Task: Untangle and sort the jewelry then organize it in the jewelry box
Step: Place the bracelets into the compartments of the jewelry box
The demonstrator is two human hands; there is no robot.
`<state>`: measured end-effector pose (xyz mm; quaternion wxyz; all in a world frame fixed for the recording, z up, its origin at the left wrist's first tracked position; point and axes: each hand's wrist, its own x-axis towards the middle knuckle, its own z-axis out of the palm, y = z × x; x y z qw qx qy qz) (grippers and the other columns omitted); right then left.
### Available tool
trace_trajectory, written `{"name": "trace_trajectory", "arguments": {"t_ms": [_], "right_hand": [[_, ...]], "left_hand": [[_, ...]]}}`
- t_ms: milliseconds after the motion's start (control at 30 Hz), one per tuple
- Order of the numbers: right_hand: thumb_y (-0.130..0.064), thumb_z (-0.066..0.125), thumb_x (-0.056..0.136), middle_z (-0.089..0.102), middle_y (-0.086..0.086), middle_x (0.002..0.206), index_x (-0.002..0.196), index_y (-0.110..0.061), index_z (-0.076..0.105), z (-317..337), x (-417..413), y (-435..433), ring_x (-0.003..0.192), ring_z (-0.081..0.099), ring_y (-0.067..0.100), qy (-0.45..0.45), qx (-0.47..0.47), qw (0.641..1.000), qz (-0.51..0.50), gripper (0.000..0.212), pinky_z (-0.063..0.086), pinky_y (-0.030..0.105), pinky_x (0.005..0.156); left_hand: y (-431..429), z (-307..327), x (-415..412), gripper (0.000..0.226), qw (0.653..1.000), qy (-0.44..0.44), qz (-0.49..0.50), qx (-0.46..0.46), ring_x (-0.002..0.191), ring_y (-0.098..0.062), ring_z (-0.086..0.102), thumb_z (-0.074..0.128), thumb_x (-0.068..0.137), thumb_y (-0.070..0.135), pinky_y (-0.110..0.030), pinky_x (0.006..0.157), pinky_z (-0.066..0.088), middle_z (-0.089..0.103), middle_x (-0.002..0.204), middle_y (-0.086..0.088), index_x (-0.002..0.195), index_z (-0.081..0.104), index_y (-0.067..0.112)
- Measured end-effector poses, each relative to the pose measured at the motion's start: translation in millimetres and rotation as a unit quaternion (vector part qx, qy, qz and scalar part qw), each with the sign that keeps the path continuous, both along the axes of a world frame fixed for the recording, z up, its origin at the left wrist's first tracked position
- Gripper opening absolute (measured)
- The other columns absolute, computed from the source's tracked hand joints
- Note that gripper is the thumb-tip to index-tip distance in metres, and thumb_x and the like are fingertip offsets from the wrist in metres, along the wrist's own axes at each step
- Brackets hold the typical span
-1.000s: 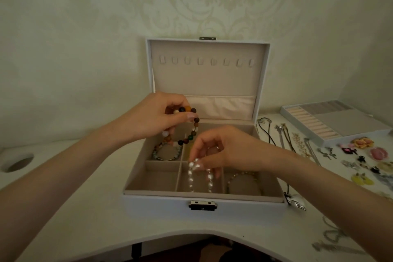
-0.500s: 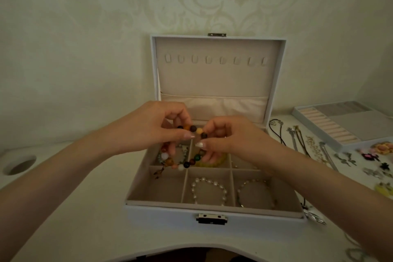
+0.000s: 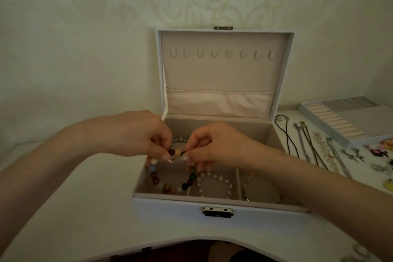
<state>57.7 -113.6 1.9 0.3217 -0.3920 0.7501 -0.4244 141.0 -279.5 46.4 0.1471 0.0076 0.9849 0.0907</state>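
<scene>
Tabletop, white and curved along its near edge, fills the left of the view, and the left forearm crosses it toward the box. The left hand hangs over the left side of the jewelry box, thumb and forefinger pinched on the top of a multicoloured bead bracelet. The bracelet's loop hangs from the fingers into the near-left compartment; whether its lowest beads touch the lining cannot be told. Behind the fingers, in the far-left compartment, lies a greenish bead bracelet, mostly hidden. The lid stands upright against the patterned wall, with a row of small hooks across its lining and a gathered pocket below. The right hand meets the left over the same spot, its thumb and forefinger pinching the same multicoloured bead bracelet just right of the left's grip, the other fingers curled downward. In the near-middle compartment a pearl bracelet lies flat in a ring. A metal latch sits on the box's near face. In the near-right compartment lies a thinner bracelet, partly hidden by the right forearm. Right of the box, several necklaces lie stretched side by side on the table. Farther right sits a white ring tray, with small ornaments scattered just near of it.
</scene>
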Motion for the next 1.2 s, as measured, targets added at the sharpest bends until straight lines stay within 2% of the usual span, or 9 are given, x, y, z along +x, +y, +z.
{"name": "trace_trajectory", "arguments": {"t_ms": [100, 233, 433, 567, 633, 733, 867, 1033, 1200], "right_hand": [[-0.013, 0.071, 0.084, 0.067, 0.0, 0.07, 0.083, -0.01, 0.067, 1.3, 3.6, -1.5, 0.057, 0.061, 0.005, -0.002, 0.01, 1.0, 0.01, 0.004, 0.05, 0.017, 0.056], [-0.035, 0.074, 0.08, 0.058, -0.014, 0.077, 0.102, -0.024, 0.071, -1.2, 2.8, -3.1, 0.065, 0.052, -0.001, 0.212, 0.072, 0.975, 0.003, 0.026, 0.038, 0.012, 0.058], [-0.028, 0.071, 0.083, 0.06, -0.013, 0.075, 0.095, -0.025, 0.072, 4.3, -11.9, 13.4, 0.065, 0.053, -0.002, 0.191, 0.015, 0.98, -0.053, 0.013, 0.041, 0.011, 0.061], [-0.021, 0.069, 0.085, 0.065, -0.009, 0.071, 0.092, -0.025, 0.072, 8.9, -20.0, 31.7, 0.062, 0.055, -0.004, 0.179, -0.009, 0.981, -0.073, 0.009, 0.046, 0.016, 0.063], [-0.015, 0.066, 0.086, 0.065, -0.007, 0.075, 0.094, -0.028, 0.072, 10.1, -19.9, 40.3, 0.059, 0.051, -0.007, 0.2, -0.02, 0.978, -0.059, 0.015, 0.041, 0.01, 0.059], [-0.015, 0.064, 0.088, 0.065, -0.006, 0.084, 0.097, -0.03, 0.073, 8.8, -14.0, 47.9, 0.061, 0.049, -0.005, 0.224, -0.016, 0.974, -0.021, 0.019, 0.04, 0.01, 0.059], [-0.016, 0.065, 0.088, 0.064, -0.007, 0.08, 0.096, -0.027, 0.073, 6.1, -10.4, 48.7, 0.06, 0.049, -0.005, 0.228, -0.032, 0.973, -0.012, 0.016, 0.039, 0.009, 0.058], [-0.017, 0.064, 0.089, 0.066, -0.013, 0.079, 0.097, -0.027, 0.073, 5.5, -12.5, 48.8, 0.06, 0.051, -0.005, 0.229, -0.03, 0.973, -0.016, 0.016, 0.04, 0.009, 0.058], [-0.017, 0.065, 0.089, 0.07, -0.007, 0.079, 0.093, -0.029, 0.074, 5.9, -17.3, 52.3, 0.062, 0.053, 0.0, 0.222, -0.04, 0.974, -0.026, 0.015, 0.044, 0.012, 0.059]], "left_hand": [[-1.0, 4.4, 0.4, 0.016, 1.0, -0.025, -0.006, -0.006, 0.06, 0.001, 0.054, 0.068, 0.08, 0.042, -0.015, 0.057, 0.038, 0.067, 0.065, 0.013, 0.074, 0.067, 0.028], [2.8, 3.8, -2.4, 0.025, 0.997, -0.002, 0.006, -0.083, 0.077, -0.001, 0.053, 0.068, 0.07, 0.06, -0.025, 0.071, 0.045, 0.061, 0.077, 0.015, 0.074, 0.058, 0.037], [9.4, -1.8, -10.7, 0.014, 0.988, 0.146, 0.031, -0.048, 0.066, 0.003, 0.049, 0.065, 0.083, 0.041, -0.019, 0.058, 0.037, 0.058, 0.074, 0.014, 0.079, 0.053, 0.035], [19.3, -4.8, -18.6, 0.014, 0.985, 0.163, 0.022, -0.045, 0.066, 0.005, 0.047, 0.063, 0.086, 0.036, -0.016, 0.056, 0.034, 0.056, 0.075, 0.017, 0.079, 0.051, 0.035], [24.9, -2.6, -20.9, 0.01, 0.987, 0.139, -0.001, -0.075, 0.068, 0.005, 0.046, 0.061, 0.088, 0.035, -0.014, 0.058, 0.034, 0.056, 0.077, 0.018, 0.081, 0.053, 0.036], [28.7, -1.9, -18.3, 0.012, 0.989, 0.02, -0.044, -0.137, 0.071, 0.007, 0.047, 0.055, 0.091, 0.03, -0.01, 0.062, 0.035, 0.059, 0.085, 0.023, 0.096, 0.065, 0.036], [30.0, -13.8, -8.3, 0.026, 0.983, -0.086, -0.068, -0.147, 0.097, -0.002, 0.058, 0.052, 0.093, 0.021, -0.021, 0.087, 0.046, 0.067, 0.108, 0.016, 0.109, 0.068, 0.034], [27.0, -0.6, -4.5, 0.031, 0.989, -0.017, -0.058, -0.132, 0.101, 0.001, 0.056, 0.047, 0.094, 0.018, -0.021, 0.09, 0.044, 0.066, 0.108, 0.02, 0.111, 0.067, 0.035], [34.2, -12.4, -8.6, 0.029, 0.982, -0.104, -0.076, -0.139, 0.093, -0.007, 0.054, 0.044, 0.097, 0.018, -0.026, 0.088, 0.046, 0.065, 0.113, 0.008, 0.115, 0.065, 0.028]]}}
